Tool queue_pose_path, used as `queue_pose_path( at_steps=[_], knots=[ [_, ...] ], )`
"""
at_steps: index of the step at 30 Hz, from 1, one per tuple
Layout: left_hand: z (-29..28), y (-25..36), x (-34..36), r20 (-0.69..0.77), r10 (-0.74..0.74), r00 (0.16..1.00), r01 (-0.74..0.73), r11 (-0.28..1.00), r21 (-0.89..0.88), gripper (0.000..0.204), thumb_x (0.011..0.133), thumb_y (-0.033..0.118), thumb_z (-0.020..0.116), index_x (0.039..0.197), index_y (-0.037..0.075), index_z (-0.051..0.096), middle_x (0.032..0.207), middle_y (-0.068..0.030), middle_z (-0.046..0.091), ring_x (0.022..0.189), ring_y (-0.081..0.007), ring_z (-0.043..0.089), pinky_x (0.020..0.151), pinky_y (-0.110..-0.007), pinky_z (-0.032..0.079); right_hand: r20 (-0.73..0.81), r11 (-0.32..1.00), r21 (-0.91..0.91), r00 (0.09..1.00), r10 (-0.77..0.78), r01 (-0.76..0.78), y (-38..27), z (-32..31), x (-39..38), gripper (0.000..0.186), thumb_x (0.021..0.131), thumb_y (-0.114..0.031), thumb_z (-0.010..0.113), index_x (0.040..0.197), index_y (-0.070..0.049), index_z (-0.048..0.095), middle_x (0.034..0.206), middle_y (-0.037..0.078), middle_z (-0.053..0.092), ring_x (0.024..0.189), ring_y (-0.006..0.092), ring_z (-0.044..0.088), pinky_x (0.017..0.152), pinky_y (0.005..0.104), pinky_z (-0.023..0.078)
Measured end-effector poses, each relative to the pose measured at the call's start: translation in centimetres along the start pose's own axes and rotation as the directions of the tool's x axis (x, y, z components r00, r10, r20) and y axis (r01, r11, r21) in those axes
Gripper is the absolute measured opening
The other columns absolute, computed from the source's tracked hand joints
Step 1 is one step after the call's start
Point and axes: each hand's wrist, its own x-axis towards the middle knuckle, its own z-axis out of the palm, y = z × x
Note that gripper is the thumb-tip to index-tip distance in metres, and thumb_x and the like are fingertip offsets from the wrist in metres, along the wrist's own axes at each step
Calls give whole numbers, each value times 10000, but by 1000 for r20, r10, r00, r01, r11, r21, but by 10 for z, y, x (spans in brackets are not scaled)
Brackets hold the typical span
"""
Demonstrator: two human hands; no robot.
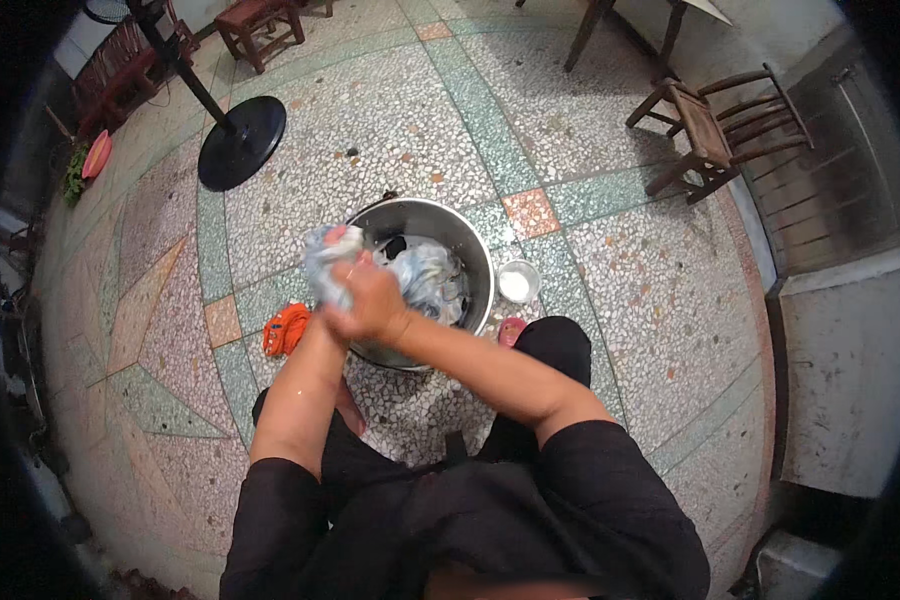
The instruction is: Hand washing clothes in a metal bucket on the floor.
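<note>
Currently, a pale cloth [322, 268] is gripped in the fingers of the right hand [373, 302] above the left rim of the metal basin [483, 262]; whether the fingers of the left hand [336, 322] are closed cannot be told.

The pale blue-white cloth [322, 264] is bunched and blurred, near the left rim of round metal basin [480, 258]; crumpled laundry [428, 279] lies inside.

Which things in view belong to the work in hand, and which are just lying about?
In use:
pale cloth, held bunched
metal basin
cloths inside it
probably the small bowl beside it

Seemingly lying about:
black fan stand
wooden chair
wooden stool
perhaps the orange cloth
</note>
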Motion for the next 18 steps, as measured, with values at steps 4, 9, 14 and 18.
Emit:
queue_pose_path(
  at_steps=[4, 9, 14, 18],
  knots=[
    [57, -43, 19, -713, 148, 685, 50, 967, 249, 385, 858, 432, 424, 1058, 121, 532, 918, -32, 567, 863, -174, 549, 803, -325, 454, 83, 934, -69, 931, 354, -349, 39, -12, 10, 265, 672, -266, 572, 845, -69, 531, 688, 209, 570, 629, 380, 566, 548, 429, 448],
    [114, -13, 14, -499, -190, 845, 196, 980, -40, 426, 880, 318, 389, 1139, 0, 502, 1127, -136, 550, 1004, -293, 541, 905, -428, 406, -8, 638, 202, 650, 760, -743, 110, -49, 13, 379, 708, -292, 566, 978, -27, 588, 811, 189, 615, 773, 286, 592, 709, 368, 443],
    [113, 51, -3, -456, -32, 890, 57, 998, 40, 422, 862, 312, 437, 1126, -10, 509, 1110, -160, 555, 989, -306, 547, 896, -439, 410, 258, 336, 558, 543, 799, -759, 96, -107, 45, 172, 680, -101, 587, 830, -19, 603, 728, 38, 590, 670, 150, 541, 616, 273, 418],
    [106, 60, -8, -447, 16, 894, 41, 992, 118, 374, 843, 242, 502, 1104, -25, 513, 1065, -151, 574, 939, -280, 574, 845, -392, 453, 338, -56, 875, 526, 780, -480, 95, -136, 65, 281, 702, -133, 562, 956, -19, 527, 875, 79, 558, 789, 180, 544, 709, 286, 468]
  ],
)
